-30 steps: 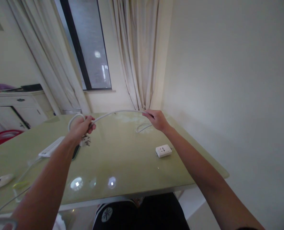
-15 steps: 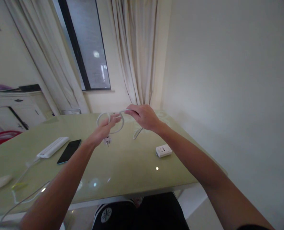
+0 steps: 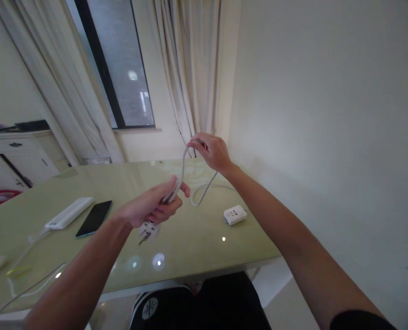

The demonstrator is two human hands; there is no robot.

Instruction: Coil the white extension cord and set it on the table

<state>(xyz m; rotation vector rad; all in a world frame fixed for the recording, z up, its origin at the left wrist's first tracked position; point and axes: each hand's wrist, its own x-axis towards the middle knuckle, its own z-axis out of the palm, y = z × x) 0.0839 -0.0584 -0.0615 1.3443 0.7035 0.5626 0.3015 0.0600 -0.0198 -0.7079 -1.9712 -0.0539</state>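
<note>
My left hand (image 3: 152,208) grips a white cable (image 3: 182,170) near its plug end; the white plug (image 3: 148,230) hangs just below that fist, above the table. Higher and farther back, my right hand (image 3: 211,151) pinches the same cable, which arcs between the two hands. Beyond the right hand the cable drops in a loop toward a small white socket block (image 3: 234,214) lying on the pale green glass table (image 3: 197,243).
A black phone (image 3: 94,218) and a white power strip (image 3: 69,213) lie on the table's left part, with thin white cords (image 3: 28,286) near the front left edge. Curtains (image 3: 190,73) and a window stand behind; a plain wall is to the right. A white cabinet (image 3: 11,158) stands at far left.
My left hand has come right and nearer with the plug end. My right hand has risen, lifting the cable into a taller arc. The phone is now uncovered.
</note>
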